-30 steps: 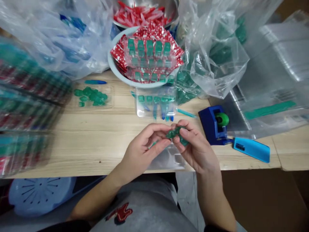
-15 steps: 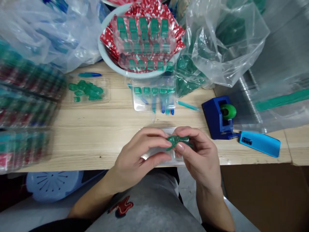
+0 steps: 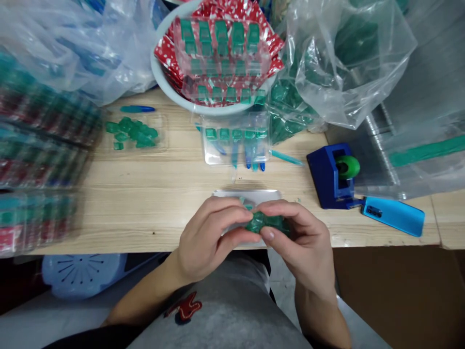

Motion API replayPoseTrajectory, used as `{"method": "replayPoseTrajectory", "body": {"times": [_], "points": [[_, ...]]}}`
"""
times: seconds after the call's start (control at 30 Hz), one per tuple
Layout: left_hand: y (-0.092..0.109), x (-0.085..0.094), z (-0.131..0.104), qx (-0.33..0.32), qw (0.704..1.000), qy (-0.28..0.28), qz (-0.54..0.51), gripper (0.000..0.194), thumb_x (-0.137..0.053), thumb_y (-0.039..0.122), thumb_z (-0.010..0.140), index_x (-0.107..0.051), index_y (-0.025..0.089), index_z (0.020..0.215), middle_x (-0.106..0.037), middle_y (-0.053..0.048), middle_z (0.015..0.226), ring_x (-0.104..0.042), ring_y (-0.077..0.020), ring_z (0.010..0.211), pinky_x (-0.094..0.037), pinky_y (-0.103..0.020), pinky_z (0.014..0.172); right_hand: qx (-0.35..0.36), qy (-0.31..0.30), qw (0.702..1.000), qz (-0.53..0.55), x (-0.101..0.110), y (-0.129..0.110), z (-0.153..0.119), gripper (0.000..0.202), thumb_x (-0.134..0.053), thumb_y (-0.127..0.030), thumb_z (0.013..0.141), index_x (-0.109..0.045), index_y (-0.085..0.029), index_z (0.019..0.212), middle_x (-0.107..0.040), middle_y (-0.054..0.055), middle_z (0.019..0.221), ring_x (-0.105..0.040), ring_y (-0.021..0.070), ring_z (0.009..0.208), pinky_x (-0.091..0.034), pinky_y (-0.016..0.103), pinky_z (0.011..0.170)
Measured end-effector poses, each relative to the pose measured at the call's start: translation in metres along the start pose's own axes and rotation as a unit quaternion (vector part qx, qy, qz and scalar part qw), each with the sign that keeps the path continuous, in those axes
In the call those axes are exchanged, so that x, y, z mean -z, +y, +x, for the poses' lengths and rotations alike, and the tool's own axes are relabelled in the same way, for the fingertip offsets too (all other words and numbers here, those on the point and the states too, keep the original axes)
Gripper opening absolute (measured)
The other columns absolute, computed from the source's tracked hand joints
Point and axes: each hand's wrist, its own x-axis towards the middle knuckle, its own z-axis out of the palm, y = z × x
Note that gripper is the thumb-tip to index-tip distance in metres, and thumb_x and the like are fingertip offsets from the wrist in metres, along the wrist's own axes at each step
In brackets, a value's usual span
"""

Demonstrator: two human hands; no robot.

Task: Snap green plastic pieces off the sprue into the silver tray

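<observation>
Both hands are close together over the near edge of the table. My left hand (image 3: 212, 240) pinches a translucent green plastic piece (image 3: 255, 223) between thumb and fingertips. From the other side, my right hand (image 3: 303, 237) grips green plastic pieces too, partly hidden behind its fingers; whether they are joined to the left one I cannot tell. Under the hands lies a clear plastic tray (image 3: 267, 195), mostly covered by them, with a bit of green showing at the left fingertips. Farther back, another clear tray (image 3: 214, 157) holds a row of green pieces and blue pens.
Loose green pieces lie in a shallow clear tray (image 3: 163, 138) at left, near a blue pen (image 3: 137, 109). Filled packs (image 3: 39, 165) are stacked far left. A basin (image 3: 160, 72) and plastic bags (image 3: 348, 72) stand behind. A tape dispenser (image 3: 327, 177) and blue phone (image 3: 394, 215) are at right.
The green pieces have turned between my fingers and show their blocky faces. My hands sit slightly lower, uncovering more of the tray's far edge. The whole view has shifted a little.
</observation>
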Motion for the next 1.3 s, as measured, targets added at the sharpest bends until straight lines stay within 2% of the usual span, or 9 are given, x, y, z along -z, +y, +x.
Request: {"method": "replayPoseTrajectory", "body": {"times": [0.13,0.33,0.43,0.57,0.67,0.77,0.87,1.03,1.3], "points": [[0.0,0.0,-0.003,0.015,0.999,-0.033,-0.001,0.005,-0.058,0.019,0.094,-0.061,0.021,0.098,-0.069,-0.002,0.091,-0.069,-0.0115,0.085,-0.06,-0.02,0.077,0.03,0.038,0.999,-0.023,-0.003,0.0,-0.005,0.038,-0.07,-0.004,0.081,-0.07,-0.033,0.106,-0.074,-0.009,0.099,-0.07,0.0043,0.092,-0.055,0.011,0.084],[0.0,0.0,-0.006,0.036,0.998,-0.043,-0.025,0.016,-0.055,0.009,0.091,-0.06,0.02,0.103,-0.067,-0.003,0.096,-0.069,-0.0118,0.092,-0.06,-0.021,0.081,0.08,0.026,0.985,-0.151,-0.007,0.002,-0.005,0.029,-0.063,-0.005,0.086,-0.065,-0.027,0.104,-0.068,-0.004,0.098,-0.064,0.0061,0.094,-0.052,0.015,0.085],[-0.002,0.001,-0.013,-0.001,0.995,-0.076,0.066,0.02,-0.052,0.008,0.093,-0.059,0.018,0.109,-0.07,-0.005,0.101,-0.07,-0.0145,0.095,-0.061,-0.024,0.083,0.08,0.017,0.978,-0.193,-0.008,0.005,-0.007,0.024,-0.061,-0.006,0.086,-0.062,-0.025,0.101,-0.066,-0.004,0.095,-0.063,0.006,0.089,-0.052,0.015,0.081],[-0.004,0.004,-0.036,-0.103,0.973,-0.103,0.179,0.021,-0.052,0.008,0.093,-0.06,0.007,0.112,-0.073,-0.013,0.099,-0.071,-0.02,0.094,-0.061,-0.029,0.086,0.038,-0.002,0.969,-0.244,-0.01,0.013,-0.022,0.017,-0.059,-0.007,0.085,-0.059,-0.023,0.092,-0.065,-0.005,0.084,-0.062,0.0064,0.074,-0.05,0.015,0.067],[-0.004,0.006,-0.052,-0.113,0.966,-0.122,0.2,0.016,-0.049,0.008,0.095,-0.061,0.006,0.105,-0.073,-0.012,0.088,-0.072,-0.0195,0.083,-0.061,-0.027,0.076,-0.016,-0.026,0.969,-0.245,-0.013,0.022,-0.036,0.015,-0.056,-0.007,0.081,-0.058,-0.021,0.086,-0.062,-0.005,0.074,-0.059,0.0072,0.064,-0.047,0.016,0.057],[-0.004,0.007,-0.057,-0.037,0.978,-0.161,0.125,0.017,-0.043,0.01,0.097,-0.059,0.013,0.1,-0.071,-0.007,0.082,-0.071,-0.0152,0.074,-0.06,-0.023,0.066,-0.046,-0.027,0.973,-0.226,-0.016,0.028,-0.046,0.016,-0.054,-0.007,0.08,-0.059,-0.021,0.086,-0.061,-0.004,0.072,-0.058,0.0072,0.061,-0.045,0.015,0.053],[-0.002,0.007,-0.054,0.02,0.984,-0.176,0.03,0.018,-0.042,0.011,0.096,-0.057,0.016,0.103,-0.07,-0.004,0.085,-0.07,-0.0127,0.075,-0.06,-0.022,0.067,-0.052,-0.005,0.975,-0.214,-0.016,0.026,-0.046,0.013,-0.054,-0.009,0.081,-0.059,-0.021,0.084,-0.061,-0.005,0.071,-0.057,0.0057,0.06,-0.045,0.013,0.053],[0.005,0.008,-0.048,-0.038,0.984,-0.151,0.082,0.017,-0.048,0.01,0.095,-0.058,0.011,0.108,-0.072,-0.008,0.089,-0.071,-0.0141,0.082,-0.061,-0.022,0.074,-0.051,0.008,0.972,-0.23,-0.01,0.019,-0.038,0.012,-0.056,-0.011,0.083,-0.059,-0.023,0.086,-0.061,-0.007,0.072,-0.056,0.004,0.062,-0.045,0.011,0.056],[0.005,0.013,-0.045,-0.08,0.97,-0.166,0.16,0.018,-0.052,0.008,0.094,-0.06,0.005,0.11,-0.074,-0.013,0.094,-0.072,-0.0186,0.091,-0.061,-0.028,0.084,-0.053,-0.01,0.976,-0.209,-0.014,0.014,-0.035,0.012,-0.056,-0.01,0.083,-0.058,-0.022,0.085,-0.059,-0.007,0.072,-0.054,0.0038,0.062,-0.044,0.011,0.057]]}}
